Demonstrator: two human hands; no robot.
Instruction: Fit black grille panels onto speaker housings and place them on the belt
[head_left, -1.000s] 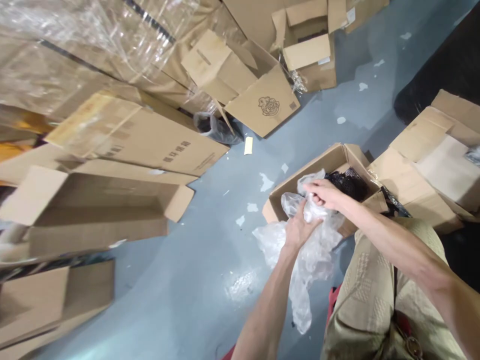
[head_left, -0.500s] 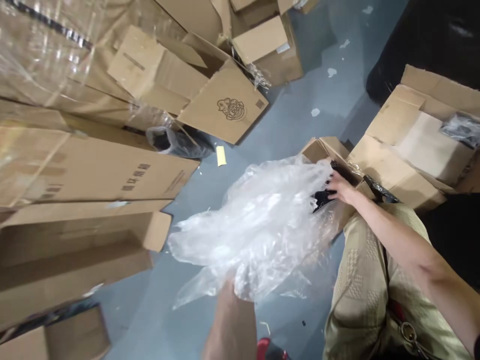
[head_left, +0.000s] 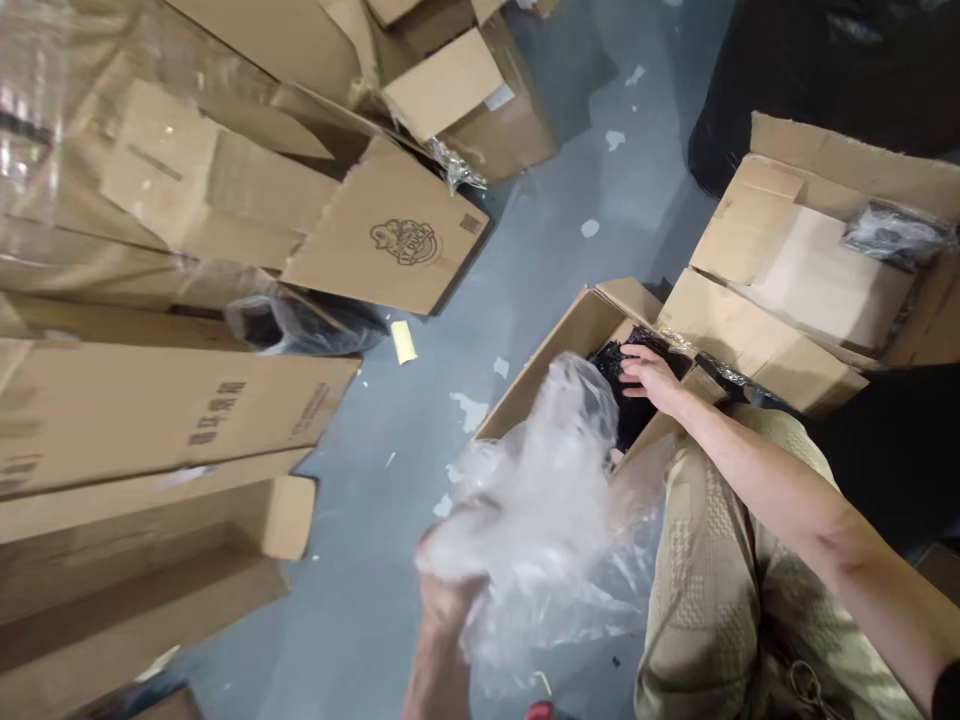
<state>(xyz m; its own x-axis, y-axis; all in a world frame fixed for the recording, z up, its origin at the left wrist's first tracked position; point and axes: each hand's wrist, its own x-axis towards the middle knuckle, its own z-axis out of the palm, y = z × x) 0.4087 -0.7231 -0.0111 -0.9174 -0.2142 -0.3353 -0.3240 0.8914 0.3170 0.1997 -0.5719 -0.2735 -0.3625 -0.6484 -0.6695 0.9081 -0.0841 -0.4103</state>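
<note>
We held our right hand (head_left: pixel 652 385), fingers spread, at the black material (head_left: pixel 634 422) in the carton (head_left: pixel 536 375). Clear film (head_left: pixel 544 510) overlapped the carton and our left hand (head_left: pixel 450 598), obscuring its grip: we couldn't tell. We judged a film-free opening best.

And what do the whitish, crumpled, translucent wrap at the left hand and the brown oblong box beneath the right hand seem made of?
Whitish, crumpled, translucent wrap: probably thin, glossy plastic film; it bunches with pale highlights, though blurred. Brown oblong box: likely matt cardboard, from its straight walls and folded flap.
</note>
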